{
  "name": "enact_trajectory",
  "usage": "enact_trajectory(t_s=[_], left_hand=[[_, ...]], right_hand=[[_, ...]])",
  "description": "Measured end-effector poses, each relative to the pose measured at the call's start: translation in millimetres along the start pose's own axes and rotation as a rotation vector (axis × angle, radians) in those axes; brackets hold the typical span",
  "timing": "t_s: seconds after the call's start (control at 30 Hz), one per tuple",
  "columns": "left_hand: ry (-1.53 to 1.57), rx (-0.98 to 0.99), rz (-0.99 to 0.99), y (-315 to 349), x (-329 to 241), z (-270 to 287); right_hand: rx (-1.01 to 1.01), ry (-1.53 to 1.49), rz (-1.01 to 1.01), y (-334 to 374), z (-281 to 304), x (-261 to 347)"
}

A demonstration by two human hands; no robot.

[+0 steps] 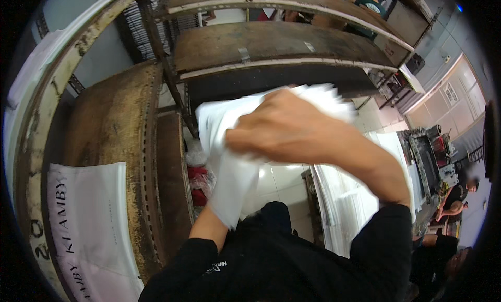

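A stack of white sheets (224,114), perhaps paper or plastic, is held up in front of my chest and blurred by motion. My right hand (269,127) reaches across from the right, its fingers curled closed on the sheets. One part of the stack folds or hangs down (235,182) over my left wrist. Only my left forearm (207,228) shows below it; the sheets hide the left hand and its fingers.
Ahead stands a metal-framed rack with wooden shelves (282,44). At left, printed pinkish sheets (91,218) lie on another shelf. Stacked white sheets (347,208) are by my right elbow. Red items in clear plastic (199,184) sit low at left. Other people (456,197) are at far right.
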State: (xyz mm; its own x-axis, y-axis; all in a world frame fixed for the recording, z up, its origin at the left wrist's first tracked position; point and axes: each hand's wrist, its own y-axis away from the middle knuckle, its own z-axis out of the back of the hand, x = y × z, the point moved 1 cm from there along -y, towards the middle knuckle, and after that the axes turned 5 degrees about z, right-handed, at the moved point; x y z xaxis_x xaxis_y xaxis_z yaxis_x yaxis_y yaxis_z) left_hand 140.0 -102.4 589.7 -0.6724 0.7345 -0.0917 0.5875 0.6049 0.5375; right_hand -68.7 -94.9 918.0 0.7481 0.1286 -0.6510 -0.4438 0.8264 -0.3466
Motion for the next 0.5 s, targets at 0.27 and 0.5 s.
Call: enact_trajectory(t_s=[0.27,0.5], left_hand=[[-0.095,-0.063,0.038,-39,13,105],[-0.121,-0.031,-0.028,-89,19,207]], right_hand=[[-0.224,-0.851,-0.147,37,-27,95],[-0.184,-1.201,-0.187,49,-71,169]])
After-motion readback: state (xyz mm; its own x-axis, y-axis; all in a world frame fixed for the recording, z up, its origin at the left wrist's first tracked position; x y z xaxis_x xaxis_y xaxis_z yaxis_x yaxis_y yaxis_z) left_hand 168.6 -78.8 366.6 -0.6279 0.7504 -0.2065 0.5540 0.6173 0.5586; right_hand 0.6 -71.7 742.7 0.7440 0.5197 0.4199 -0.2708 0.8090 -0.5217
